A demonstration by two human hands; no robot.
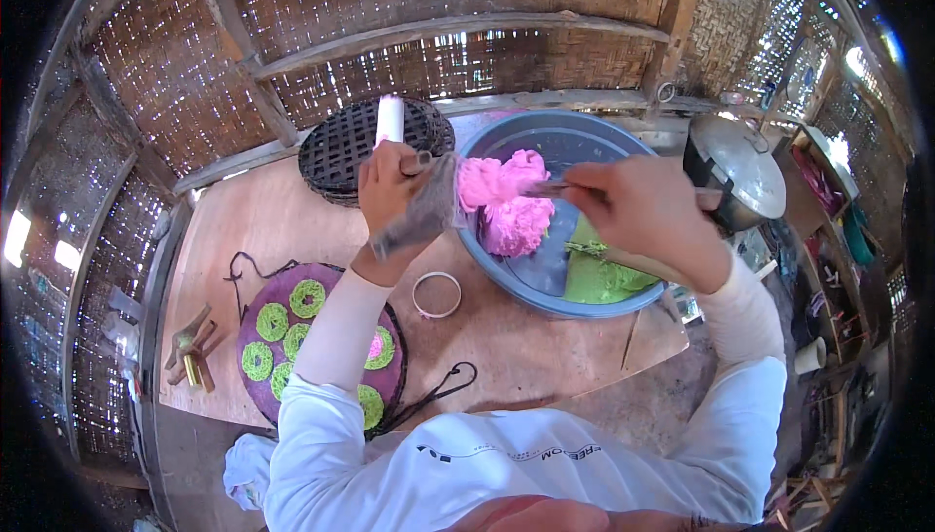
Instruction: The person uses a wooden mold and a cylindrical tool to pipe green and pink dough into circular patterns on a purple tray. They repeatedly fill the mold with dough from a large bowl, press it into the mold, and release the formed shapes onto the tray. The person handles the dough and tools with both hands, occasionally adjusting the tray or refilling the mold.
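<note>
My left hand is wrapped round a greyish tube, its mouth turned toward the basin. Pink dough bulges at that mouth. A white cylinder with a pink-smeared end rises just beyond my left fingers; whether the hand also grips it, I cannot tell. My right hand is closed on a flat spatula, its tip against the pink dough at the tube. Below lies a blue basin with a larger pink dough mound and green dough, partly covered by a green sheet.
A round purple tray with several green noodle-like rings lies at left. Stacked black woven trays stand behind. A white ring sits on the board, a wooden piece at its left edge. A lidded metal pot stands right.
</note>
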